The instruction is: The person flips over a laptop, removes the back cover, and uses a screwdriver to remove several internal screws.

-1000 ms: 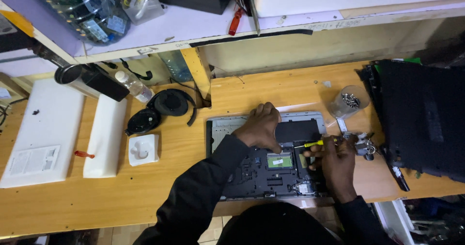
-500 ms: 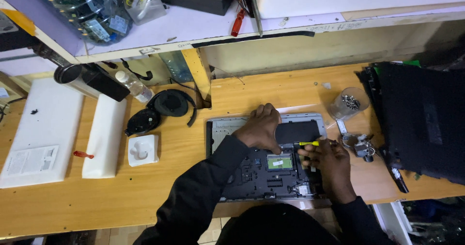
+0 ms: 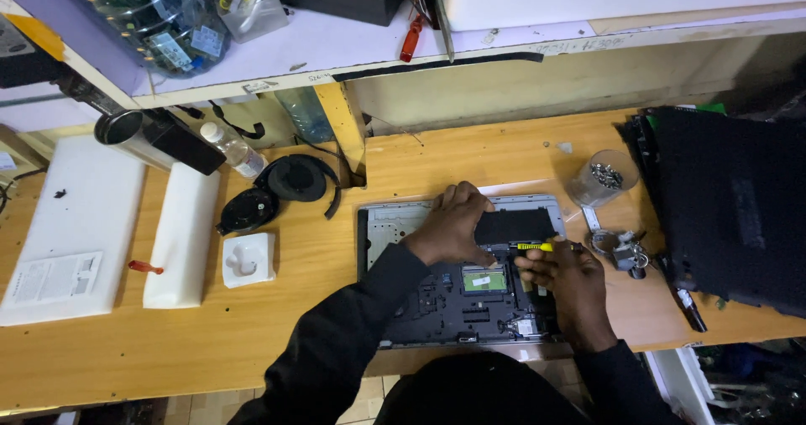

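Note:
An opened laptop base (image 3: 395,232) lies on the wooden bench in front of me, its circuit board exposed. My left hand (image 3: 449,223) presses down on the upper middle of it, fingers against a black rectangular part (image 3: 514,226). My right hand (image 3: 564,284) grips a yellow-handled screwdriver (image 3: 537,247), whose tip points left toward that black part. A green board piece (image 3: 485,280) shows between my hands.
A clear cup of screws (image 3: 603,178) and metal brackets (image 3: 621,249) sit right of the laptop. A black laptop cover (image 3: 730,198) lies at far right. Headphones (image 3: 285,181), white foam pieces (image 3: 180,232) and a bottle (image 3: 233,148) are at left. A cluttered shelf (image 3: 336,47) is above.
My right hand has shifted slightly left and up with the screwdriver, closer to the black part. My left hand stays in place.

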